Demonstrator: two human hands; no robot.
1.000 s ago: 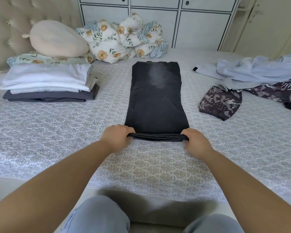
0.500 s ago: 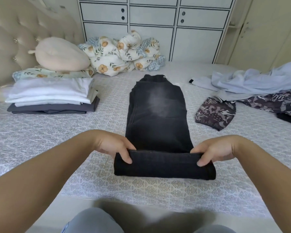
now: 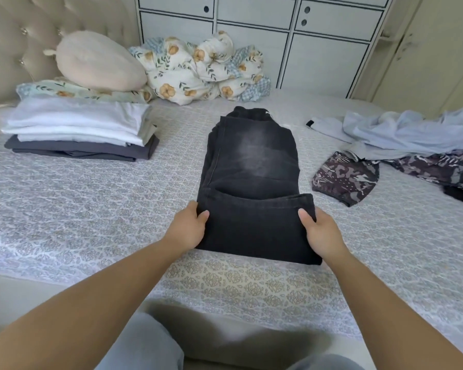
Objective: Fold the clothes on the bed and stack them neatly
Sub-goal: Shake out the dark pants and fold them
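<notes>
Head view: two hands fold black jeans on a bed, with a finished stack to one side and loose clothes to the other.

Black jeans lie lengthwise in the middle of the bed, their near end doubled over onto the rest. The left hand and right hand each grip a side edge of that folded flap, thumbs on top, fingers tucked beneath. A neat stack of folded clothes, white over dark grey, sits well apart on the left. On the right, a pale blue shirt and patterned dark garments lie crumpled and unfolded. By this reading the task is about halfway: the jeans need more folding and stacking, then the loose pieces.
</notes>
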